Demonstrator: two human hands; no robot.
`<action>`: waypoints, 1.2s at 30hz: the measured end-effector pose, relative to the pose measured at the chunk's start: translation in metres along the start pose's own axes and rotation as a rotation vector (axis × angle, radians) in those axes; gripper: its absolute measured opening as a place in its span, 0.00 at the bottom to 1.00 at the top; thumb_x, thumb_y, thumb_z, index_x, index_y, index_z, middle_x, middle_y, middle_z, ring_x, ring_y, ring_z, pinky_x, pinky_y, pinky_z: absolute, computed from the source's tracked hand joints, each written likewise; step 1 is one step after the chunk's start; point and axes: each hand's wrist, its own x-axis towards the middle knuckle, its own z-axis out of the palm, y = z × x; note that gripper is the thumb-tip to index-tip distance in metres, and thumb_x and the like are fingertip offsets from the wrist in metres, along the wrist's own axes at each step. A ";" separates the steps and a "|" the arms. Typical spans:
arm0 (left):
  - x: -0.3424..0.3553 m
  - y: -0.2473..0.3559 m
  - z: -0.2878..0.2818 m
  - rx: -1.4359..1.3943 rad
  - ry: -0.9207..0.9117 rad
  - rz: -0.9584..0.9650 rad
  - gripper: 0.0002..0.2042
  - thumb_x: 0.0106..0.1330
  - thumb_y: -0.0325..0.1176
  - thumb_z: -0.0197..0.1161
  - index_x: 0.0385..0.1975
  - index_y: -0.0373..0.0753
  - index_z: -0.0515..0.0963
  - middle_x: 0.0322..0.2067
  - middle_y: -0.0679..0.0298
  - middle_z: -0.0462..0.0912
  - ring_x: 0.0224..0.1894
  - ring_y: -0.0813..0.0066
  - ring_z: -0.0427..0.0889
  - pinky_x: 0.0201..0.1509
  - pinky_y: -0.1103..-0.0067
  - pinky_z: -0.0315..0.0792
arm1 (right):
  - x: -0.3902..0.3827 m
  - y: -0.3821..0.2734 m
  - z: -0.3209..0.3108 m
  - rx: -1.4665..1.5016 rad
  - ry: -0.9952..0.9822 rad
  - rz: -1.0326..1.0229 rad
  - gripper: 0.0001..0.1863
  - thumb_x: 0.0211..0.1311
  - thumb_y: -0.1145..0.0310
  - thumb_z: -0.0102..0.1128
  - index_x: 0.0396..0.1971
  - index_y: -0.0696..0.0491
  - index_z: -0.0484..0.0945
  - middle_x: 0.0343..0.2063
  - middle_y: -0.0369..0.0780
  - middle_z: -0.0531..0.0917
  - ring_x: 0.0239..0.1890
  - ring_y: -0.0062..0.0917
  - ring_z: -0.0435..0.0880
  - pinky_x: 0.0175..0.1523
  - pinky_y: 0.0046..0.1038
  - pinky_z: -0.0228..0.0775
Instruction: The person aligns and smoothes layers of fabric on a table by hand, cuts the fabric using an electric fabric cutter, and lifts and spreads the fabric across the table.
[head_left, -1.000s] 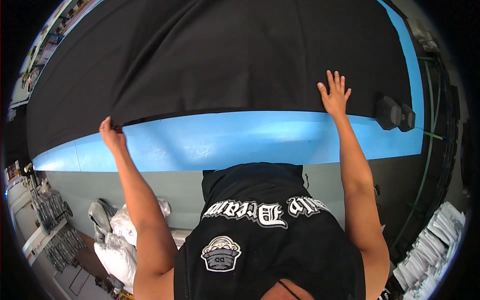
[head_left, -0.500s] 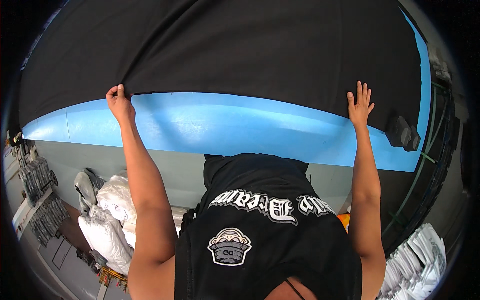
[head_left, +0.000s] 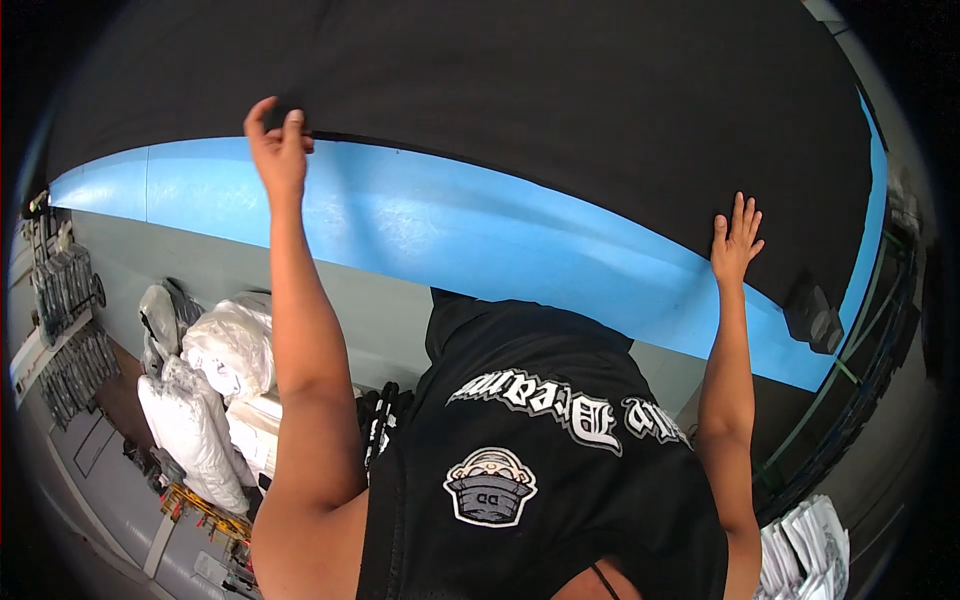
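A broad sheet of black fabric [head_left: 520, 110] covers most of the blue tabletop [head_left: 450, 210], leaving a blue strip bare along the near edge. My left hand [head_left: 278, 150] is at the near fabric edge on the left, with thumb and index finger apart and the other fingers partly curled. Nothing shows between thumb and finger. Toward the right, my right hand [head_left: 738, 240] lies flat on the cloth by its edge, fingers stretched out. A dark block-shaped object [head_left: 814, 320] rests at the near right corner, beyond that hand.
White plastic-wrapped bundles [head_left: 195, 420] lie below the table on the left. Farther left, rows of grey metal parts [head_left: 70, 290] hang on a rack. A stack of white sheets or bags [head_left: 805, 550] stands at lower right, near a green-edged frame [head_left: 850, 370].
My left hand has let go of the fabric edge it pinched and moved away from me. The long fold running from it has flattened. The view has tilted; my right hand still lies flat.
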 end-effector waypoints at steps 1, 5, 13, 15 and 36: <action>0.001 -0.018 0.001 0.037 -0.002 -0.009 0.20 0.64 0.31 0.62 0.53 0.41 0.66 0.19 0.65 0.75 0.18 0.82 0.73 0.24 0.85 0.68 | 0.001 -0.001 0.000 0.001 -0.001 0.002 0.34 0.65 0.36 0.35 0.68 0.34 0.54 0.70 0.37 0.50 0.73 0.36 0.42 0.66 0.62 0.27; -0.007 -0.028 0.009 0.357 0.043 0.053 0.17 0.65 0.33 0.61 0.53 0.43 0.69 0.18 0.66 0.74 0.18 0.83 0.71 0.25 0.84 0.66 | 0.001 -0.003 -0.002 -0.015 -0.013 0.004 0.35 0.65 0.36 0.35 0.68 0.34 0.53 0.70 0.37 0.49 0.73 0.36 0.41 0.66 0.62 0.27; -0.012 -0.020 0.010 0.495 0.000 0.162 0.14 0.66 0.29 0.56 0.51 0.41 0.69 0.17 0.56 0.74 0.19 0.68 0.75 0.26 0.77 0.68 | -0.001 -0.007 -0.006 -0.053 -0.036 0.038 0.35 0.64 0.36 0.36 0.68 0.35 0.54 0.70 0.38 0.50 0.73 0.37 0.41 0.66 0.63 0.29; -0.011 -0.025 0.007 0.490 -0.019 0.203 0.14 0.66 0.29 0.55 0.51 0.41 0.69 0.17 0.56 0.74 0.19 0.68 0.76 0.25 0.76 0.69 | -0.002 -0.012 -0.008 -0.055 -0.054 0.056 0.35 0.65 0.36 0.36 0.68 0.35 0.54 0.70 0.38 0.50 0.73 0.37 0.41 0.66 0.63 0.29; 0.008 0.025 0.008 1.196 -0.575 0.050 0.13 0.63 0.37 0.60 0.45 0.40 0.79 0.35 0.51 0.83 0.34 0.55 0.83 0.37 0.68 0.75 | -0.019 -0.156 0.006 -0.005 -0.053 0.047 0.38 0.60 0.32 0.38 0.68 0.34 0.54 0.70 0.39 0.49 0.72 0.42 0.39 0.66 0.64 0.24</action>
